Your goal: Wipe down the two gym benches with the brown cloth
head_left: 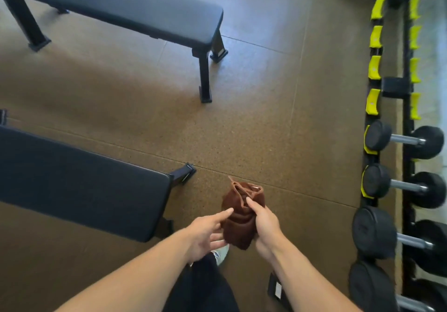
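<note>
The brown cloth (240,217) is bunched up in front of me, above the floor. My right hand (264,224) grips it from the right side. My left hand (208,233) has its fingers spread, with the fingertips touching the cloth's left side. The near black bench (79,183) lies to my left, its end just left of my hands. The far black bench (125,6) runs across the top left, a stretch of floor away from the near one.
A dumbbell rack (406,89) with yellow cradles runs down the right side, holding black dumbbells (399,140) in its lower part. Brown rubber floor (266,118) lies between the benches and the rack. My dark trouser leg (203,285) is below my hands.
</note>
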The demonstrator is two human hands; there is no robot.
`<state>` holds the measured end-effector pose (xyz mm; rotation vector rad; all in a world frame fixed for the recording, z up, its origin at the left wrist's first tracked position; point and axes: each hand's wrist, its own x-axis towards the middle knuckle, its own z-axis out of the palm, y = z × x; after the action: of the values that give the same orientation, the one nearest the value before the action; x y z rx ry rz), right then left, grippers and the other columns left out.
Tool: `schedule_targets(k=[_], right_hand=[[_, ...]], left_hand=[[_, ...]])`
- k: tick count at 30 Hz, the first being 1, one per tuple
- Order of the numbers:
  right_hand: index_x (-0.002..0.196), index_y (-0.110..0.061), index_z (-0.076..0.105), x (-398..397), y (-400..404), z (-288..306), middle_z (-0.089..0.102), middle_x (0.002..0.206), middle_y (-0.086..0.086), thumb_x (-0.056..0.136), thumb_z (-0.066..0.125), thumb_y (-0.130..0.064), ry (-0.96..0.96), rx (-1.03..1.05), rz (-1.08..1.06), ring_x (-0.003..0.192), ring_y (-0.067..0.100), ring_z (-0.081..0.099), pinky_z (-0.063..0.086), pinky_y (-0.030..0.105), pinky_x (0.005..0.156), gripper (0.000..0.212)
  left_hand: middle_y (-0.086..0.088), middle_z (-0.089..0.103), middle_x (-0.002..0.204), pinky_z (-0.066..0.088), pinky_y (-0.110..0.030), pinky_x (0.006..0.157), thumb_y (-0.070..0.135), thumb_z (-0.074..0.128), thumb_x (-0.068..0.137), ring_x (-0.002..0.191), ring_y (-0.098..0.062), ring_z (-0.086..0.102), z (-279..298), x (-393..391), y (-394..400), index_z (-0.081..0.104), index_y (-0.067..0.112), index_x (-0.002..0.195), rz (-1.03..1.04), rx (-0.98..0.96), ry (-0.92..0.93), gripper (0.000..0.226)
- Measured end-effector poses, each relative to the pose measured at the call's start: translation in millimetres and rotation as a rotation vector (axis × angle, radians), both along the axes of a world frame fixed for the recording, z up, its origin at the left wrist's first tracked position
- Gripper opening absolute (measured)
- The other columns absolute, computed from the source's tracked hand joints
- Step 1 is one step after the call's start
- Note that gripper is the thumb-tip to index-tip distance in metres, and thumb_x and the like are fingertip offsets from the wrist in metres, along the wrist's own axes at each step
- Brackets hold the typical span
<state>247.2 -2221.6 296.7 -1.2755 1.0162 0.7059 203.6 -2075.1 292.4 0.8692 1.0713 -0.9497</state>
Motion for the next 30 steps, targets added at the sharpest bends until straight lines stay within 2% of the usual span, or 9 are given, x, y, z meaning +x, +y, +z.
schedule_targets(k=[3,6,8,10,13,17,22,26,30], right_hand=[[0.114,-0.002,0.071,30.0,1.5,25.3,0.078,0.089,0.009,0.095,0.064,-0.008,-0.056,-0.061,-0.027,0.085,0.024,0.071,0.055,0.036,0.081,0.021],[0.112,-0.012,0.072,66.3,12.5,41.2,0.079,0.093,0.007,0.097,0.063,-0.013,-0.113,-0.084,-0.013,0.089,0.023,0.073,0.056,0.034,0.078,0.017],[0.113,-0.019,0.070,96.6,25.6,46.6,0.077,0.101,0.005,0.099,0.061,-0.017,-0.155,-0.178,0.089,0.092,0.020,0.072,0.056,0.033,0.077,0.016],[0.117,-0.024,0.068,132.2,40.9,44.9,0.075,0.111,0.004,0.099,0.061,-0.022,-0.211,-0.315,0.215,0.098,0.021,0.070,0.055,0.036,0.089,0.019],[0.124,-0.022,0.065,193.9,68.4,47.1,0.071,0.119,0.005,0.102,0.058,-0.030,-0.238,-0.453,0.318,0.107,0.026,0.065,0.047,0.032,0.094,0.025],[0.133,-0.017,0.060,287.0,104.2,43.2,0.066,0.127,0.010,0.104,0.055,-0.030,-0.202,-0.514,0.317,0.114,0.031,0.062,0.043,0.033,0.095,0.032],[0.144,-0.028,0.052,390.2,150.9,46.9,0.064,0.133,0.005,0.105,0.051,-0.040,-0.194,-0.477,0.368,0.119,0.032,0.062,0.049,0.052,0.107,0.041],[0.148,-0.033,0.046,474.7,187.2,46.8,0.062,0.131,-0.002,0.107,0.047,-0.043,-0.256,-0.413,0.452,0.123,0.028,0.060,0.047,0.052,0.110,0.042],[0.145,-0.039,0.045,557.1,227.3,10.6,0.060,0.129,-0.008,0.108,0.043,-0.041,-0.287,-0.350,0.547,0.122,0.021,0.058,0.045,0.048,0.112,0.037]], left_hand=[[-0.008,0.077,0.110,0.057,-0.035,0.091,0.034,0.082,0.082,0.103,-0.022,0.072,26.0,35.1,-6.8,0.069,0.011,0.117,0.054,-0.008,-0.029,0.044],[-0.005,0.078,0.104,0.056,-0.025,0.068,0.027,0.081,0.084,0.095,-0.016,0.071,35.6,69.2,-6.9,0.070,0.011,0.113,0.123,0.058,-0.068,0.035],[-0.002,0.078,0.099,0.060,-0.027,0.071,0.026,0.082,0.084,0.093,-0.015,0.073,37.9,94.9,1.1,0.071,0.013,0.110,0.155,0.151,-0.114,0.031],[0.001,0.075,0.094,0.061,-0.034,0.084,0.025,0.082,0.083,0.093,-0.017,0.071,40.0,125.3,13.0,0.071,0.019,0.104,0.185,0.275,-0.149,0.024],[0.010,0.070,0.083,0.056,-0.023,0.071,0.029,0.078,0.087,0.079,-0.004,0.064,37.7,180.0,36.5,0.071,0.027,0.091,0.200,0.409,-0.240,0.009],[0.005,0.077,0.090,0.057,-0.039,0.087,0.043,0.078,0.079,0.092,-0.016,0.070,28.0,267.4,79.2,0.073,0.021,0.092,0.147,0.384,-0.305,0.026],[-0.002,0.068,0.074,0.043,-0.036,0.072,0.041,0.070,0.050,0.079,-0.024,0.061,40.9,374.4,134.2,0.067,0.020,0.070,0.036,0.372,-0.360,0.029],[-0.005,0.070,0.093,0.046,-0.028,0.069,0.028,0.071,0.083,0.087,-0.017,0.063,51.9,446.3,168.7,0.065,0.015,0.094,0.053,0.427,-0.383,0.018],[0.001,0.067,0.093,0.040,-0.019,0.060,0.032,0.068,0.093,0.085,-0.009,0.061,25.3,512.4,192.3,0.061,0.019,0.092,0.082,0.524,-0.385,0.015]])
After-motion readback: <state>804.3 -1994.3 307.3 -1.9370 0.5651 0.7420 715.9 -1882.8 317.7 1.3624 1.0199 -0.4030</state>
